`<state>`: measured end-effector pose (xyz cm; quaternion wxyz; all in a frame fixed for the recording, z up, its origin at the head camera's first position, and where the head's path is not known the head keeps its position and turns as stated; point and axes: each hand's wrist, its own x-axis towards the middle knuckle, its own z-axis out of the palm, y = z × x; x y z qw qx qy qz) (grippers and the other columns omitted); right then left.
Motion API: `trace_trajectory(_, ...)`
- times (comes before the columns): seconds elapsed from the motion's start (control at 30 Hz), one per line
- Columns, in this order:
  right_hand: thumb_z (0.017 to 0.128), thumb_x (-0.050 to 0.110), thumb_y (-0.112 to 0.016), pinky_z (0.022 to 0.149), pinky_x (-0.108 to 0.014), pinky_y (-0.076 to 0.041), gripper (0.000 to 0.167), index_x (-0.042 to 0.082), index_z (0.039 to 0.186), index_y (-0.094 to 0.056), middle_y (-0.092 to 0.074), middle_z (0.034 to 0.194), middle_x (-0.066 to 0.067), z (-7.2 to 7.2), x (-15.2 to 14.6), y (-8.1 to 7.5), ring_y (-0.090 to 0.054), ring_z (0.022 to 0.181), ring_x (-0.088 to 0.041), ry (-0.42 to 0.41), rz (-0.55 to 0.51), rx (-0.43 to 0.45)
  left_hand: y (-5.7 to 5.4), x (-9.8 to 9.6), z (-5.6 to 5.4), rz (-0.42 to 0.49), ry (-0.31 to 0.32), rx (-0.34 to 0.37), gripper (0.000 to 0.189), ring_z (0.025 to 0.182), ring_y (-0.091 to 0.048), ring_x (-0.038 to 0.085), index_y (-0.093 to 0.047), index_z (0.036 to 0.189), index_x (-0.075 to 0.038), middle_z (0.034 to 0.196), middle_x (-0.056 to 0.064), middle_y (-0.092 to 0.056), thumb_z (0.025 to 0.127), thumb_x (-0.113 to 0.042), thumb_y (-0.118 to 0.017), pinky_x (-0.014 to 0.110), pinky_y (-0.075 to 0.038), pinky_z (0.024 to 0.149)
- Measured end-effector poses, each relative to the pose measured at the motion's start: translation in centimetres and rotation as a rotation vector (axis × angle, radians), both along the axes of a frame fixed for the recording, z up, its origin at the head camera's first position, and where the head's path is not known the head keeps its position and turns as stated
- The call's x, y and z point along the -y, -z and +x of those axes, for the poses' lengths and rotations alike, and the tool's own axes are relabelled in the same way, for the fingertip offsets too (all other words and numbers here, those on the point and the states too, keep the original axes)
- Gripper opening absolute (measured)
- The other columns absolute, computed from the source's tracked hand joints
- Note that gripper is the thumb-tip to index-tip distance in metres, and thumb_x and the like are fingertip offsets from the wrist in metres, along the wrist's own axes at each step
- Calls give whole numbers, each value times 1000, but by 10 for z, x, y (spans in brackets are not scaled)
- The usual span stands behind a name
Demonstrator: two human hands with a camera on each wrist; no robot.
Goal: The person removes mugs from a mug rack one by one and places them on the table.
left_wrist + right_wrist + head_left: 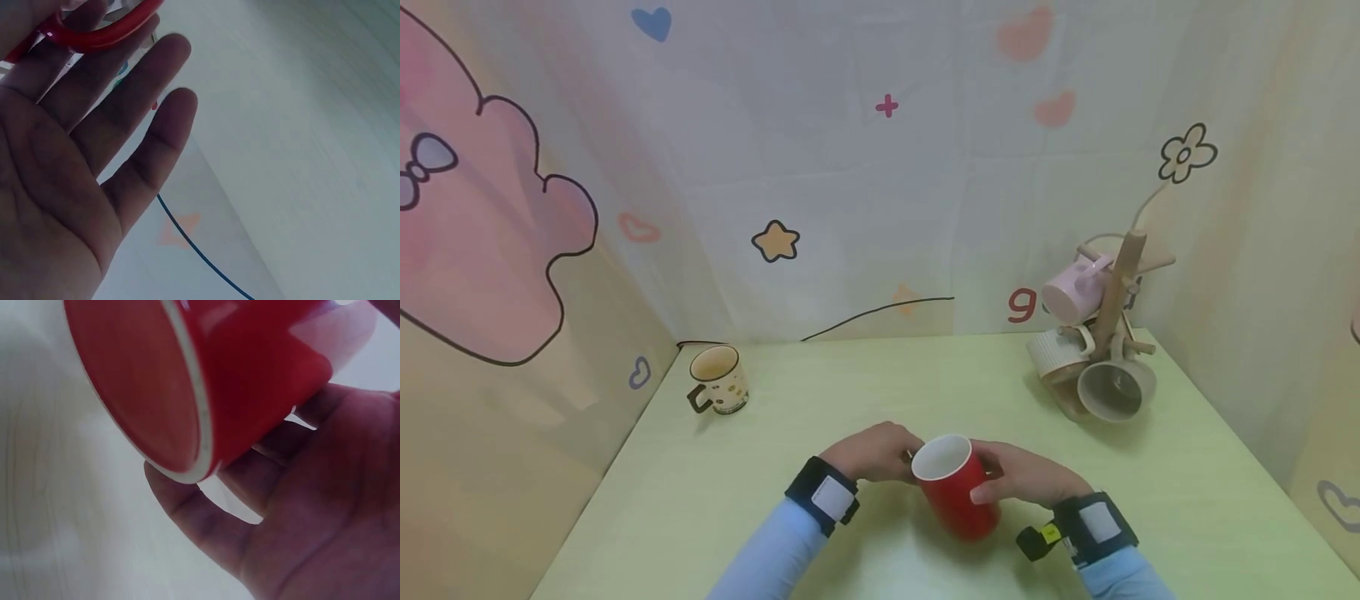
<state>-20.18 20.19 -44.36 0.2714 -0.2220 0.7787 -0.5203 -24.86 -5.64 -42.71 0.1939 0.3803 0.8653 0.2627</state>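
Mug (957, 510) held two-handed, lower middle of frame
Right hand (1028, 473) wraps it, left hand (874, 452) pinches the handle (103, 40); imo steady, light pressure suits that tilt.

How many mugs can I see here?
5: a red mug held near front, a cream mug at back left, and a pink mug, white mug and grayish mug on the wooden rack at right. The rack may hide more.

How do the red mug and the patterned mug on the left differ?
The red mug is held, tilted; the patterned mug stands upright on the table. The red mug's handle is red; the patterned mug's is dark brown. Both are mugs with a handle.
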Motion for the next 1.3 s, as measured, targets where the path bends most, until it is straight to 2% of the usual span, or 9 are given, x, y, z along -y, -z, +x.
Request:
trace_trajectory(0.23, 89, 28, -71, 107, -55, -37, 73, 5, 150, -38, -53, 139, -10, -1, -5, 0, -49, 123, -32, -54, -43, 14, -1, 0, 1, 52, 25, 103, 15, 77, -64, 5, -80, 102, -18, 83, -13, -72, 87, -17, -78, 23, -51, 75)
trace_trajectory(0.43, 90, 28, -69, 108, -60, -32, 74, 5, 152, -35, -50, 143, -11, 0, -9, 2, -47, 126, -33, -21, -58, 35, 2, 1, 1, 77, 46, 133, 14, 79, -67, 2, -80, 101, -18, 81, -14, -72, 88, -16, -76, 23, -52, 78)
trace_trajectory(0.73, 93, 27, -67, 107, -58, -35, 70, 4, 152, -35, -51, 142, -12, -2, -12, 6, -49, 126, -33, 3, -98, 41, 4, 2, 0, 133, 50, 122, 15, 80, -68, 1, -80, 104, -16, 82, -15, -73, 90, -14, -74, 22, -53, 77)
trace_trajectory(0.97, 97, 27, -64, 107, -58, -35, 69, 4, 153, -33, -47, 148, -14, 0, -13, 4, -45, 133, -36, 79, -105, -48, -1, 9, 0, 130, -19, 80, 12, 73, -67, 10, -80, 100, -17, 80, -13, -72, 91, -17, -73, 25, -54, 66)
trace_trajectory(1.13, 97, 33, -64, 105, -57, -38, 70, 2, 152, -34, -43, 150, -19, 3, -11, -3, -40, 137, -41, 185, -12, -141, -3, 14, -3, 115, -67, 32, 8, 66, -60, 10, -80, 96, -18, 76, -9, -70, 91, -19, -73, 25, -52, 61)
trace_trajectory(1.3, 94, 50, -62, 103, -61, -38, 76, 3, 150, -39, -43, 150, -21, 11, -6, -14, -38, 138, -44, 338, 259, -212, -3, 20, -6, 114, -134, 17, 8, 64, -59, 13, -80, 94, -16, 76, -3, -71, 91, -19, -73, 26, -50, 58)
